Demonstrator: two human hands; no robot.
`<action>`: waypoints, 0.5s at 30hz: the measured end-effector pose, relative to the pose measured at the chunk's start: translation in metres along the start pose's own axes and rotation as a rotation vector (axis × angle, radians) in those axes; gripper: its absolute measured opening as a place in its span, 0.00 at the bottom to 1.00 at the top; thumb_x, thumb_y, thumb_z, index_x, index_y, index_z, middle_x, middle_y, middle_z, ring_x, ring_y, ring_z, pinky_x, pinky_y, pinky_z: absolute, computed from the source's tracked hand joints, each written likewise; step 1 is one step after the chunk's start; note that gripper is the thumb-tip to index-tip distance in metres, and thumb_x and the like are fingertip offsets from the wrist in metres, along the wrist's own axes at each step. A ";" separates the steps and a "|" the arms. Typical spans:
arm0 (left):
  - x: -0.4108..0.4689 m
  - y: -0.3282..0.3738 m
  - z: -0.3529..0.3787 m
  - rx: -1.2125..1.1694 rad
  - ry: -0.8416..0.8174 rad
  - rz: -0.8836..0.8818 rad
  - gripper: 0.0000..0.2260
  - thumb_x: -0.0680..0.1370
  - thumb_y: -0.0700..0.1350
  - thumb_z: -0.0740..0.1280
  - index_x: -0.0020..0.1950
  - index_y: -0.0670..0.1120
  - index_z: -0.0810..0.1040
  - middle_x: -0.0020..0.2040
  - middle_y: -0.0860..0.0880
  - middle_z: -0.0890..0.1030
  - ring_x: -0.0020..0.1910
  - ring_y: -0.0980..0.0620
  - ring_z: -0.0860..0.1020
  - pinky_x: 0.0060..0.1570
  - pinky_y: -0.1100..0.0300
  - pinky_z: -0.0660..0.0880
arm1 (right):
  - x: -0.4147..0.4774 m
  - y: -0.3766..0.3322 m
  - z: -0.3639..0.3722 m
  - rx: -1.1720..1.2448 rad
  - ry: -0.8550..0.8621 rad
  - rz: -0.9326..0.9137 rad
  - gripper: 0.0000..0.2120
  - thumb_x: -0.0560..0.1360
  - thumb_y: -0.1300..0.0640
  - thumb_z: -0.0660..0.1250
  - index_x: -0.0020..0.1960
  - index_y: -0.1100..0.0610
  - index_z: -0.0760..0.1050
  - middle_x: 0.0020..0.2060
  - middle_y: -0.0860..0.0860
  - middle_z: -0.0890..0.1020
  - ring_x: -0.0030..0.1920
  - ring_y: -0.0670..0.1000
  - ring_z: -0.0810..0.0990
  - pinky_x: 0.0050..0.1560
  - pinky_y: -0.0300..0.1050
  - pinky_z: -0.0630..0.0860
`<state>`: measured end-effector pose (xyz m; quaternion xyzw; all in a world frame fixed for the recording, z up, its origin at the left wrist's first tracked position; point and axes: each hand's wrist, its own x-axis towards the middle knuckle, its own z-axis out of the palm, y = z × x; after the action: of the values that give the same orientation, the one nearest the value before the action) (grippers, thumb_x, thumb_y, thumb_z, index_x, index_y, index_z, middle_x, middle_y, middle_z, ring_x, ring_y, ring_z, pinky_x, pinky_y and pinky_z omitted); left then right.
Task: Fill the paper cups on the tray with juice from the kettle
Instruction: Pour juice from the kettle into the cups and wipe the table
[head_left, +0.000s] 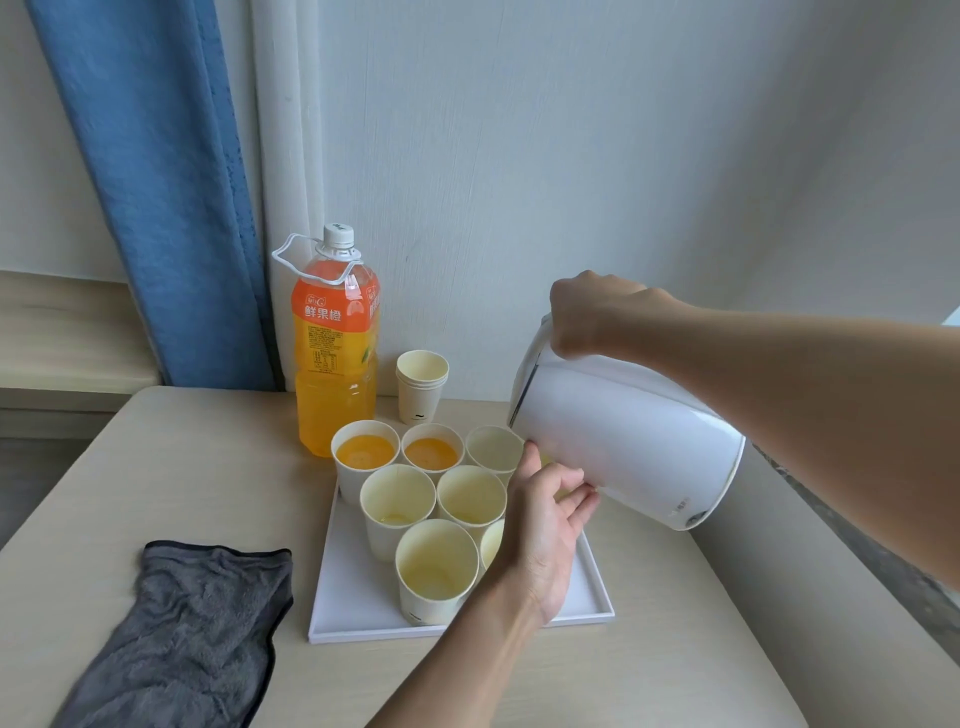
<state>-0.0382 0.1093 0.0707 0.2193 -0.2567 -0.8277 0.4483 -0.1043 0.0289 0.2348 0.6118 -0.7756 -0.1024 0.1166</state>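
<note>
A person's right hand (592, 317) is wrapped tight round the handle (537, 348) at the top of the white kettle (623, 436). The kettle is up in the air above the right back corner of the tray (353, 613). It is tipped over to the left, with its bottom pointing up and to the right. The left hand (545, 525) reaches in from below, over the right side of the tray. Its fingers (582, 493) are bent, and one fingertip touches the low front of the kettle. A little pale yellow shows between the fingers. It may be a cup, but I cannot tell if the hand holds it. The white tray sits on a pale wood table (182, 467) and holds the paper cups (470, 493), all standing up close together. The two back cups on the left (364, 451) have orange juice in them. The other cups look almost dry, some with just a thin bit of yellow at the bottom. One front cup (491, 545) is half hidden by the left hand. Behind the tray stand a big bottle of orange juice (335, 343) with its white cap on, and a small stack of spare cups (422, 384) just beside it. A grey cloth (197, 623) lies crumpled on the table to the left of the tray. A blue curtain (171, 182) hangs at the back left.
</note>
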 end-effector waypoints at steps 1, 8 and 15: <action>0.000 0.000 0.000 -0.004 -0.001 0.001 0.30 0.67 0.39 0.64 0.70 0.51 0.73 0.57 0.49 0.82 0.61 0.42 0.81 0.72 0.48 0.73 | 0.001 -0.001 0.000 -0.002 0.002 -0.006 0.10 0.78 0.58 0.61 0.38 0.57 0.67 0.35 0.52 0.71 0.30 0.51 0.69 0.29 0.39 0.61; 0.003 -0.004 -0.003 -0.035 -0.014 0.007 0.31 0.68 0.38 0.63 0.72 0.45 0.73 0.56 0.47 0.81 0.57 0.42 0.80 0.73 0.47 0.72 | 0.003 -0.005 0.002 -0.027 0.005 -0.032 0.10 0.77 0.59 0.62 0.37 0.57 0.67 0.35 0.52 0.71 0.30 0.51 0.69 0.29 0.40 0.62; 0.006 -0.006 -0.003 -0.089 0.007 0.012 0.32 0.68 0.38 0.63 0.74 0.44 0.71 0.58 0.46 0.81 0.59 0.41 0.81 0.71 0.48 0.74 | 0.004 -0.009 0.001 -0.045 0.000 -0.041 0.09 0.75 0.61 0.62 0.37 0.57 0.67 0.35 0.52 0.70 0.30 0.51 0.69 0.30 0.40 0.62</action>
<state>-0.0433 0.1060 0.0641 0.2007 -0.2195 -0.8348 0.4634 -0.0969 0.0230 0.2316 0.6248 -0.7604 -0.1224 0.1283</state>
